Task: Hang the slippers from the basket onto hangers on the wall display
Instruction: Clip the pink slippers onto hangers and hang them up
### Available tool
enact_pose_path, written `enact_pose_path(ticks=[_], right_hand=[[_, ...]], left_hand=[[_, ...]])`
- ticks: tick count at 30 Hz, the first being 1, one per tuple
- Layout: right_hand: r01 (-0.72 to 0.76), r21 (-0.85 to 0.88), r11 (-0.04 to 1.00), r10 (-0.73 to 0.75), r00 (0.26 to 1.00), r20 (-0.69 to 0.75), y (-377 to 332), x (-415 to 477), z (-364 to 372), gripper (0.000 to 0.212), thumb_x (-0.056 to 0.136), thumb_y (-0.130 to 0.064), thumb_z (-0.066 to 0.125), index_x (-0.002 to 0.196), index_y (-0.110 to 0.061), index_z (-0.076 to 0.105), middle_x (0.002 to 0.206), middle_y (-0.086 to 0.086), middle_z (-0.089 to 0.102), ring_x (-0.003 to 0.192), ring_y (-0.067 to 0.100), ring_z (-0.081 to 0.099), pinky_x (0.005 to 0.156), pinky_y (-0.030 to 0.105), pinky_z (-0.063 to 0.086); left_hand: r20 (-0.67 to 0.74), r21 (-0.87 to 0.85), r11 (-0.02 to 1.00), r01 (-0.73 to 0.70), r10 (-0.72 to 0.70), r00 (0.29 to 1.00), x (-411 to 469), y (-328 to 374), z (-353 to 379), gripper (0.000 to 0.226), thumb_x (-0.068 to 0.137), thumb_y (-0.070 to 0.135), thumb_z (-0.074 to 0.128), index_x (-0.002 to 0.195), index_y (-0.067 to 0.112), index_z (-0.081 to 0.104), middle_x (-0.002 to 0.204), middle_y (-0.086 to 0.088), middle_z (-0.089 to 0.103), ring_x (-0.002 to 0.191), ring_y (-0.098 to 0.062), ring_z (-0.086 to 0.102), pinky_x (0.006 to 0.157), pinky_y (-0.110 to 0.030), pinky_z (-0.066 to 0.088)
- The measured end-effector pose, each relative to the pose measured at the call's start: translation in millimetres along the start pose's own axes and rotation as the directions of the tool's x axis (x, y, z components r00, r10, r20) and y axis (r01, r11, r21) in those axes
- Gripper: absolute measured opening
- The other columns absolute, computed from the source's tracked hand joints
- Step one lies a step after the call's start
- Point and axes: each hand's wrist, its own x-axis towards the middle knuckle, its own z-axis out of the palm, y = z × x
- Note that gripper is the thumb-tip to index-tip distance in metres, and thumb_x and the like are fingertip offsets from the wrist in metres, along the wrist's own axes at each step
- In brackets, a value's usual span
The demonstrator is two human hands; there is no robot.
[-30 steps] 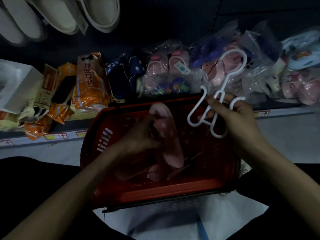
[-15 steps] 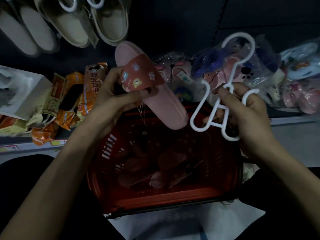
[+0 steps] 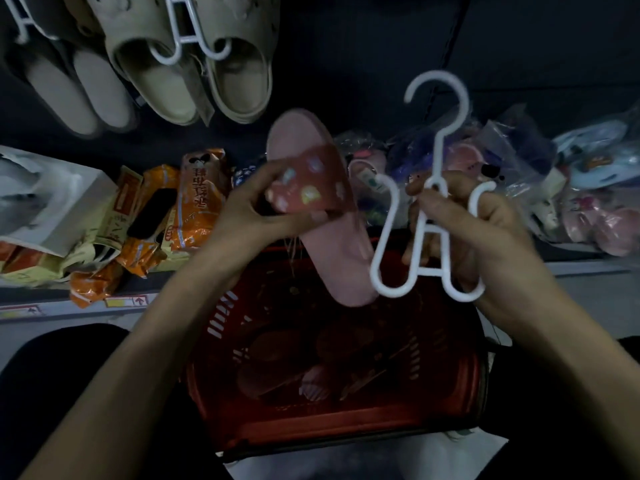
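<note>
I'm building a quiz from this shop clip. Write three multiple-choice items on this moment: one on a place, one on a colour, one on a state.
1. Where is the pink slipper?
A. on the floor
B. in the left hand, above the basket
C. hung on the wall

2. What colour is the hanger in the right hand?
A. white
B. black
C. red

3. What is on that hanger?
A. one slipper
B. a pair
C. nothing yet

Key: B, the left hand grips its strap over the red basket; A, its plastic shows white; C, both lower hooks hang bare.
</note>
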Motion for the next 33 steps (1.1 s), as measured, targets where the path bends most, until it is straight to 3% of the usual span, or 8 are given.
enact_pose_path(ticks=[4, 7, 9, 15, 21, 27, 30, 33], right_hand=[[-0.005, -0.129, 0.992, 0.006, 1.0, 0.013, 17.0, 1.4, 2.8, 0.02, 0.087, -0.021, 0.074, 0.102, -0.01, 0.067, 0.082, 0.013, 0.07, 0.074, 0.036, 0.07, 0.074, 0.047, 0.058], [0.012, -0.227, 0.974, -0.012, 1.0, 0.0, 31.2, 0.2, 5.9, 0.01, 0.089, -0.009, 0.075, 0.097, -0.006, 0.068, 0.077, 0.006, 0.073, 0.069, 0.023, 0.073, 0.066, 0.032, 0.059], [-0.005, -0.251, 0.968, 0.006, 1.0, 0.001, 40.2, -1.6, 7.7, 0.008, 0.089, -0.007, 0.075, 0.094, -0.006, 0.07, 0.077, 0.003, 0.074, 0.07, 0.016, 0.073, 0.065, 0.025, 0.056], [0.0, -0.286, 0.958, -0.034, 0.993, -0.114, 60.1, 0.3, 10.5, 0.016, 0.088, -0.009, 0.078, 0.096, 0.002, 0.069, 0.083, 0.018, 0.072, 0.072, 0.021, 0.071, 0.065, 0.025, 0.057], [-0.012, -0.2, 0.98, -0.009, 0.994, -0.105, 53.1, 7.7, 4.8, 0.007, 0.092, -0.012, 0.072, 0.099, -0.01, 0.069, 0.084, -0.007, 0.074, 0.081, 0.006, 0.071, 0.072, 0.016, 0.052], [-0.05, -0.187, 0.981, 0.027, 0.991, -0.128, 49.3, 15.1, -1.3, 0.014, 0.097, -0.017, 0.067, 0.108, -0.009, 0.065, 0.095, 0.008, 0.071, 0.088, 0.02, 0.072, 0.077, 0.033, 0.058], [-0.052, -0.113, 0.992, 0.036, 0.99, -0.133, 50.3, 14.3, 0.5, 0.015, 0.098, -0.01, 0.065, 0.109, 0.0, 0.061, 0.086, 0.008, 0.068, 0.075, 0.013, 0.071, 0.065, 0.023, 0.056], [-0.009, -0.215, 0.977, -0.02, 0.991, -0.131, 54.6, 14.6, -1.1, 0.009, 0.097, -0.009, 0.067, 0.103, -0.004, 0.063, 0.084, 0.003, 0.071, 0.079, 0.014, 0.071, 0.071, 0.025, 0.056]], left_hand=[[-0.009, 0.076, 0.997, -0.008, 0.009, 1.0, 2.0, -9.4, 11.8, 0.071, 0.07, 0.014, 0.095, 0.13, 0.035, 0.064, 0.122, 0.016, 0.071, 0.114, -0.007, 0.07, 0.102, -0.036, 0.059], [-0.048, 0.074, 0.997, -0.011, 0.014, 0.999, 0.9, -11.6, 16.8, 0.077, 0.071, 0.021, 0.095, 0.137, 0.032, 0.058, 0.132, 0.01, 0.067, 0.117, -0.007, 0.068, 0.098, -0.033, 0.06], [-0.057, 0.048, 0.999, -0.02, 0.022, 0.998, -2.0, -12.7, 21.6, 0.077, 0.074, 0.013, 0.093, 0.14, 0.027, 0.054, 0.133, 0.007, 0.066, 0.116, -0.007, 0.069, 0.097, -0.032, 0.061], [0.045, 0.071, 0.997, -0.017, 0.014, 0.999, -9.0, -22.4, 35.1, 0.07, 0.078, 0.01, 0.089, 0.136, 0.014, 0.051, 0.124, 0.007, 0.067, 0.11, -0.002, 0.069, 0.091, -0.022, 0.058], [0.128, 0.1, 0.994, -0.035, 0.022, 0.991, -10.0, -32.1, 30.7, 0.074, 0.072, 0.016, 0.09, 0.134, 0.017, 0.05, 0.127, -0.001, 0.065, 0.113, -0.012, 0.069, 0.089, -0.024, 0.058], [0.242, 0.219, 0.973, -0.068, 0.014, 0.97, -18.5, -45.4, 29.7, 0.075, 0.065, 0.022, 0.091, 0.128, 0.032, 0.051, 0.133, -0.009, 0.054, 0.117, -0.014, 0.065, 0.092, -0.026, 0.057], [0.291, 0.242, 0.97, -0.002, -0.071, 0.954, -21.3, -45.6, 23.6, 0.085, 0.069, 0.014, 0.098, 0.135, 0.031, 0.047, 0.134, 0.002, 0.057, 0.118, -0.006, 0.065, 0.091, -0.021, 0.057], [0.309, 0.316, 0.949, -0.009, -0.094, 0.947, -25.1, -41.8, 18.6, 0.091, 0.065, 0.031, 0.1, 0.136, 0.037, 0.043, 0.135, 0.021, 0.055, 0.12, 0.006, 0.06, 0.095, -0.016, 0.054]])
